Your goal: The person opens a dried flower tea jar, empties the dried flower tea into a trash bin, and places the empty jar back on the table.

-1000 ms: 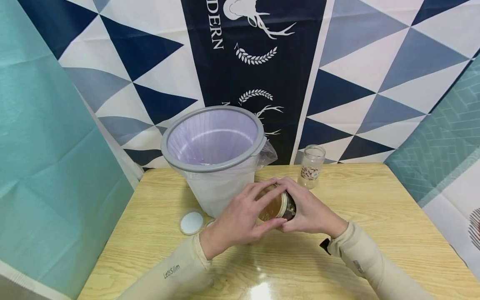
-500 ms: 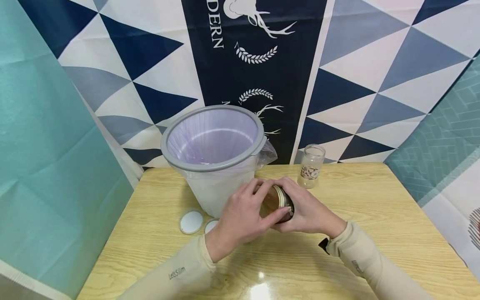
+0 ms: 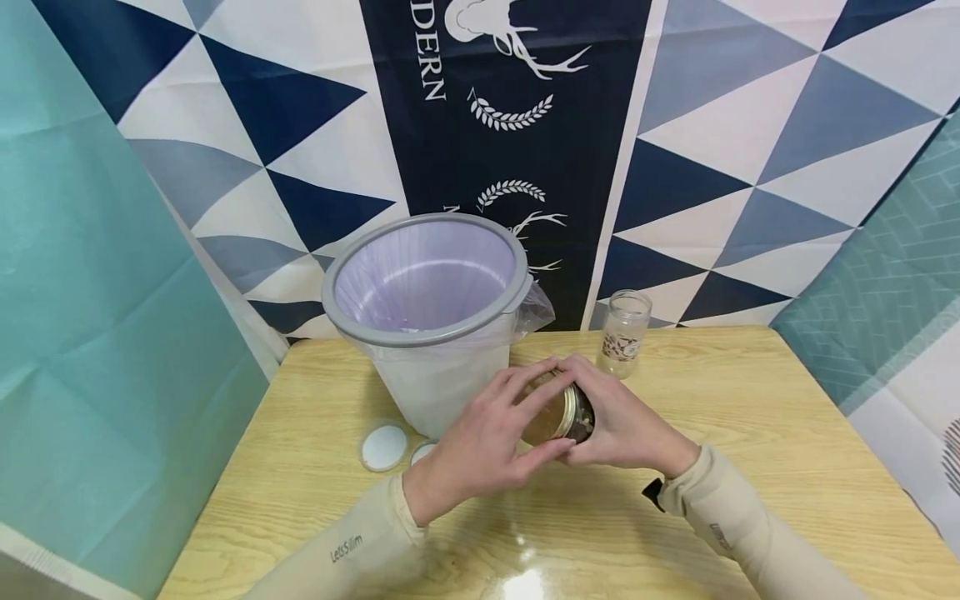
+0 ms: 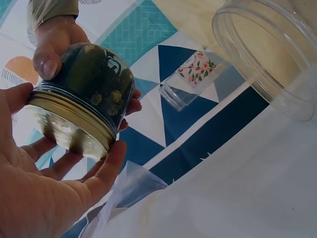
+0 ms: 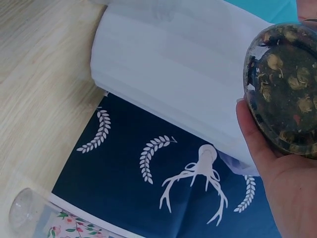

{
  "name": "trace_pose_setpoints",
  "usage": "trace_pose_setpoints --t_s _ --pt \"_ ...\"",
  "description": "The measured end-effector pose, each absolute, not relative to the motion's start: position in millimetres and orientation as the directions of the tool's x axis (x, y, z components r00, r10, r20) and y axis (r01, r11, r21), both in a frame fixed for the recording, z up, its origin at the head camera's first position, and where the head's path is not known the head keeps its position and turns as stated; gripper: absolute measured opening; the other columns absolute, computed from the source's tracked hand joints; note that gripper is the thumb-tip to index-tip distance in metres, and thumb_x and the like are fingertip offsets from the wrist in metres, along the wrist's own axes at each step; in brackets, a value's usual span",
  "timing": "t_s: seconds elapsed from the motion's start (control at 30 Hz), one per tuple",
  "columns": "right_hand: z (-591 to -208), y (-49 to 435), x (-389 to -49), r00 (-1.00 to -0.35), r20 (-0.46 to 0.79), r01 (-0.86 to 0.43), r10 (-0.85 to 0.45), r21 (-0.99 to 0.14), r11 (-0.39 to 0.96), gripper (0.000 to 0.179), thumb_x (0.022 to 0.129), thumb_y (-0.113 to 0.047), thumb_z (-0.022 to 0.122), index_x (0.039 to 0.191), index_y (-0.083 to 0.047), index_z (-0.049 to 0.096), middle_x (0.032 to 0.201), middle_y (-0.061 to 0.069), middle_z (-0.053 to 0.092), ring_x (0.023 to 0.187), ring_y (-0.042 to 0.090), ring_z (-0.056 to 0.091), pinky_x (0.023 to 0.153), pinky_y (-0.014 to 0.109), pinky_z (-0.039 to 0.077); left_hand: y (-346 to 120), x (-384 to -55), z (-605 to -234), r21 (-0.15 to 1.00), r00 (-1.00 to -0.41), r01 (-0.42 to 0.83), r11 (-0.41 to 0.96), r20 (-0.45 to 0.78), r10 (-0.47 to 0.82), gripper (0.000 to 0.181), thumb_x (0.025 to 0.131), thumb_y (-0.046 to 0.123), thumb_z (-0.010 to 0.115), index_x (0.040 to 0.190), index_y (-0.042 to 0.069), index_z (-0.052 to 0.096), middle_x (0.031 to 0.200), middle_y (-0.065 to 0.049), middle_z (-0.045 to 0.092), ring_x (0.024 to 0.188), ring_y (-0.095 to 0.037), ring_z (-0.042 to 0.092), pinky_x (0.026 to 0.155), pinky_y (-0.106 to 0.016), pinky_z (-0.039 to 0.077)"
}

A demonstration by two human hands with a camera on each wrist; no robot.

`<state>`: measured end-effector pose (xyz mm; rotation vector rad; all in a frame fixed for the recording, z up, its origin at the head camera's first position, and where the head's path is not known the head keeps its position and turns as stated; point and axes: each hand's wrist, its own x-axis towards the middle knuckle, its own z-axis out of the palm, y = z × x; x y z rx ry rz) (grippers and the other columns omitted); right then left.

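Note:
Between both hands, above the table, a glass jar [image 4: 96,82] is held tilted on its side. Dark contents with pale dried buds show through its wall and through its base in the right wrist view. My left hand [image 3: 487,433] grips the gold screw lid [image 4: 69,124], thumb and fingertips spread around its rim. The lid sits on the jar's mouth and faces left in the head view. My right hand [image 3: 622,425] holds the jar's body near the base, its fingers curved around the glass.
A white bin [image 3: 450,375] with a grey rim and a clear liner stands behind the hands, to the left. White round lids [image 3: 384,447] lie at its foot. An uncovered clear jar [image 3: 622,333] with a floral label stands back right. Another clear container [image 4: 223,29] shows close to the left wrist.
My left hand turned on the lid half a second ago and is now back about where it was a second ago. My right hand and the jar have barely moved.

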<state>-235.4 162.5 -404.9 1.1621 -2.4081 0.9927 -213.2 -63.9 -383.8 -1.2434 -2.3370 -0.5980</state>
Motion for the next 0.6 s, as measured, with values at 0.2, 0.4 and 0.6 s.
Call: trace_pose_setpoints --t_s 0.2,0.4,0.6 --pt "-404 162 -234 -0.647 0.517 -0.761 -0.56 -0.47 0.447 0.082 0.059 -0.019 0.092 0.132 -0.011 0.054 0.121 -0.003 0.062 0.104 0.01 0.06 0.085 0.031 0.058 -57 -210 -384 0.22 -0.578 0.791 0.571 0.575 0.579 0.073 0.095 0.051 0.07 0.155 0.019 0.046 0.147 -0.006 0.054 0.122 -0.025 0.06 0.1 -0.038 0.055" --pt "-402 161 -232 -0.637 0.532 -0.771 -0.558 -0.463 0.439 0.088 0.061 -0.024 0.097 0.136 -0.009 0.054 0.119 -0.002 0.062 0.104 0.011 0.061 0.085 0.032 0.058 -52 -208 -381 0.272 -0.639 0.729 0.628 0.598 0.483 0.061 0.096 0.055 0.065 0.142 0.016 0.057 0.126 -0.005 0.062 0.108 -0.023 0.067 0.09 -0.039 0.06" --pt "-402 161 -231 -0.648 0.527 -0.761 -0.55 -0.485 0.432 0.084 0.065 -0.027 0.097 0.136 -0.011 0.055 0.118 -0.003 0.062 0.101 0.01 0.061 0.082 0.031 0.058 -54 -208 -379 0.308 -0.655 0.717 0.626 0.604 0.454 0.062 0.099 0.059 0.057 0.14 0.013 0.058 0.126 -0.005 0.064 0.109 -0.023 0.068 0.091 -0.039 0.06"
